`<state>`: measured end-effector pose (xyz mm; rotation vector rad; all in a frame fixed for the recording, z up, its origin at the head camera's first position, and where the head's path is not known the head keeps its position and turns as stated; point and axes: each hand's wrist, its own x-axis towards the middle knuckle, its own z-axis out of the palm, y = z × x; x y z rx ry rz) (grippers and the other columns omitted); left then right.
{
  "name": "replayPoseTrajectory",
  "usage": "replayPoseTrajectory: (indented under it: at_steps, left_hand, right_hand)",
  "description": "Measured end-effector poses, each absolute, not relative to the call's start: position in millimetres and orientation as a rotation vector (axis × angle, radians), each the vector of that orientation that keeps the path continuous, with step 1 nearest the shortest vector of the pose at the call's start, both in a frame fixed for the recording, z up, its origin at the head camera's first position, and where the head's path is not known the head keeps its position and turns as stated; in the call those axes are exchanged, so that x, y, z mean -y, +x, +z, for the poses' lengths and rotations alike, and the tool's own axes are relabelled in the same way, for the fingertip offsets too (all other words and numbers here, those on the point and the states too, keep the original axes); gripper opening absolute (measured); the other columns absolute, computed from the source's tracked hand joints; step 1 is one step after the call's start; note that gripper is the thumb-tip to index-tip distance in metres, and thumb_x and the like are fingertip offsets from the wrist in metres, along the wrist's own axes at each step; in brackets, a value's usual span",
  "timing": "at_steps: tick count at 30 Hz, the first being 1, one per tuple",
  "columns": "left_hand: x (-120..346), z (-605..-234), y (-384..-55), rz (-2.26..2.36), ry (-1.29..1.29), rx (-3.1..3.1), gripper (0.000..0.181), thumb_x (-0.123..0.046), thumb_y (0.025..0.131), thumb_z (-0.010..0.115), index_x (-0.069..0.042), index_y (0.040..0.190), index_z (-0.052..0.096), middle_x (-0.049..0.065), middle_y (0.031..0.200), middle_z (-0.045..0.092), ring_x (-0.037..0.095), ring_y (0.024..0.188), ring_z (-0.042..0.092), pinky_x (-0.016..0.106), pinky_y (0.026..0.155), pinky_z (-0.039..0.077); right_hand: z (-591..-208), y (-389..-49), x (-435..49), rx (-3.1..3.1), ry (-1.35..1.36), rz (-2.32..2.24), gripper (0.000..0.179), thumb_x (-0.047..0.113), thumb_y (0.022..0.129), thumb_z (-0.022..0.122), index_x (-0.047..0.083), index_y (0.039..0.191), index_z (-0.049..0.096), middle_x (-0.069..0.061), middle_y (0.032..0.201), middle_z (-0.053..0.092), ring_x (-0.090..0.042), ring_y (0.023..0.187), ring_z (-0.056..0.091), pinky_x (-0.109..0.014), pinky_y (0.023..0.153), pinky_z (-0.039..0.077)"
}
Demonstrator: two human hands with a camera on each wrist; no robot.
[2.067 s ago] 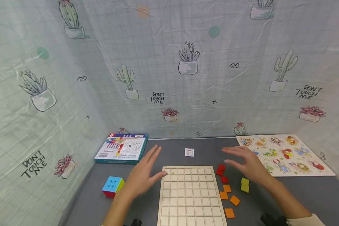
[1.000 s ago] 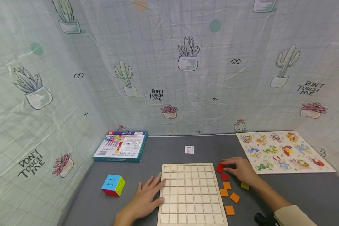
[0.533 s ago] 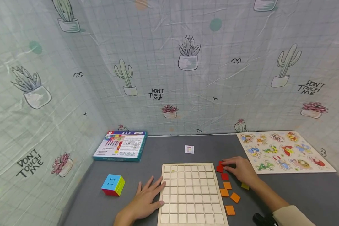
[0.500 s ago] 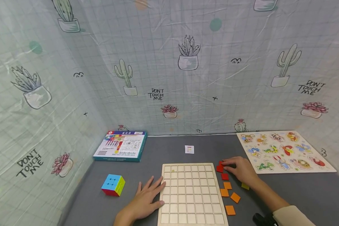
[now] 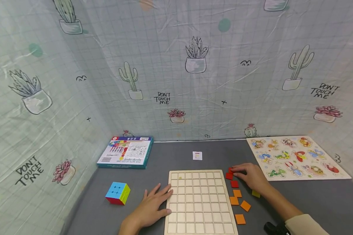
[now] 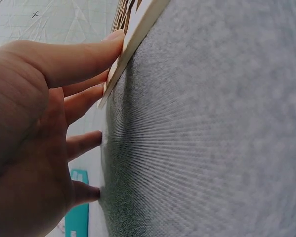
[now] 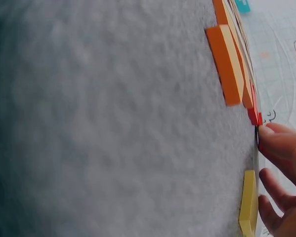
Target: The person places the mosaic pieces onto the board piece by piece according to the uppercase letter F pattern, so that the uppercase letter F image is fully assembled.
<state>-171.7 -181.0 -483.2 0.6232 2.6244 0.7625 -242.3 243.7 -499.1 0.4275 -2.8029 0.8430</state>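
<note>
Beside a pale wooden grid board my left hand lies with straight, spread fingers. Its thumb and nearest fingertips touch the board's left edge, while the other fingertips meet the grey table in the left wrist view. At the board's right my right hand rests low, gently bent, its thumb and forefinger tips right at the far red tiles; I cannot tell whether they pinch one. Nearer lie another red tile and several orange tiles. A yellow tile sits below the right fingers, partly hidden in the head view.
A puzzle cube stands left of my left hand. Behind it lies a flat game box. A small printed card is beyond the board, and an insect picture board occupies the back right. Printed curtains enclose the table.
Both hands have come down from the air, the left to the board's edge and the right to the red tiles. During the last second they stay nearly still. The camera view shifts slightly.
</note>
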Motion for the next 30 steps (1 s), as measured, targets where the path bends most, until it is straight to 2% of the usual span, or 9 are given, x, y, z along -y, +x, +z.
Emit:
replayPoseTrajectory:
  at_steps: [5, 10, 12, 14, 18, 22, 30]
  left_hand:
    - [179.7, -483.7, -171.1, 0.766, 0.626, -2.631, 0.066, -0.041, 0.094, 0.069, -0.024, 0.154, 0.047, 0.0, 0.168, 0.036, 0.048, 0.156, 0.021, 0.09, 0.107, 0.003]
    - [178.9, -482.7, -171.0, 0.76, 0.63, -2.647, 0.066, -0.041, 0.093, 0.07, -0.023, 0.154, 0.048, 0.0, 0.167, 0.037, 0.048, 0.156, 0.022, 0.091, 0.106, 0.004]
    - [178.6, -482.3, -171.1, 0.758, 0.623, -2.652, 0.066, -0.041, 0.093, 0.07, -0.023, 0.153, 0.049, 0.0, 0.167, 0.037, 0.047, 0.156, 0.023, 0.091, 0.106, 0.005]
    - [178.3, -481.9, -171.0, 0.759, 0.614, -2.654, 0.066, -0.04, 0.093, 0.071, -0.023, 0.153, 0.049, 0.0, 0.167, 0.038, 0.047, 0.156, 0.023, 0.09, 0.106, 0.005]
    - [177.7, -481.6, -171.2, 0.767, 0.601, -2.652, 0.066, -0.04, 0.092, 0.071, -0.024, 0.153, 0.05, 0.0, 0.167, 0.038, 0.047, 0.156, 0.023, 0.09, 0.107, 0.004]
    - [177.2, -482.4, -172.0, 0.763, 0.582, -2.649, 0.066, -0.041, 0.093, 0.071, -0.025, 0.153, 0.049, -0.001, 0.166, 0.038, 0.046, 0.156, 0.023, 0.09, 0.107, 0.004]
    - [176.9, -481.8, -172.6, 0.752, 0.582, -2.656, 0.067, -0.041, 0.092, 0.072, -0.024, 0.153, 0.049, -0.001, 0.166, 0.039, 0.045, 0.156, 0.023, 0.09, 0.108, 0.005]
  right_hand:
    - [-491.7, -242.5, -244.1, 2.728, 0.406, 0.906, 0.021, 0.012, 0.089, 0.077, 0.013, 0.11, 0.081, -0.012, 0.116, 0.078, -0.037, 0.109, 0.073, -0.053, 0.09, 0.059]
    - [-475.8, -246.6, -234.9, 2.616, 0.397, 1.031, 0.024, 0.009, 0.09, 0.077, 0.008, 0.113, 0.079, -0.012, 0.119, 0.077, -0.029, 0.1, 0.075, -0.025, 0.077, 0.062]
    - [-465.9, -246.8, -226.1, 2.576, 0.422, 1.117, 0.025, 0.009, 0.09, 0.076, 0.008, 0.115, 0.078, -0.012, 0.122, 0.075, -0.019, 0.099, 0.075, -0.015, 0.076, 0.059]
    - [-455.3, -246.0, -214.5, 2.532, 0.462, 1.217, 0.026, 0.009, 0.091, 0.075, 0.007, 0.117, 0.078, -0.013, 0.125, 0.074, -0.007, 0.098, 0.073, -0.011, 0.077, 0.057]
    - [-435.4, -242.6, -190.1, 2.451, 0.553, 1.381, 0.023, 0.009, 0.092, 0.075, 0.007, 0.115, 0.078, -0.014, 0.128, 0.072, 0.009, 0.098, 0.066, -0.01, 0.08, 0.057]
    - [-423.0, -238.7, -169.0, 2.408, 0.616, 1.485, 0.02, 0.009, 0.092, 0.075, 0.006, 0.111, 0.079, -0.014, 0.131, 0.07, 0.003, 0.099, 0.07, -0.012, 0.08, 0.059]
    - [-424.5, -232.8, -137.3, 2.475, 0.628, 1.55, 0.023, 0.012, 0.09, 0.077, 0.006, 0.112, 0.079, -0.015, 0.128, 0.071, -0.025, 0.102, 0.075, -0.014, 0.078, 0.059]
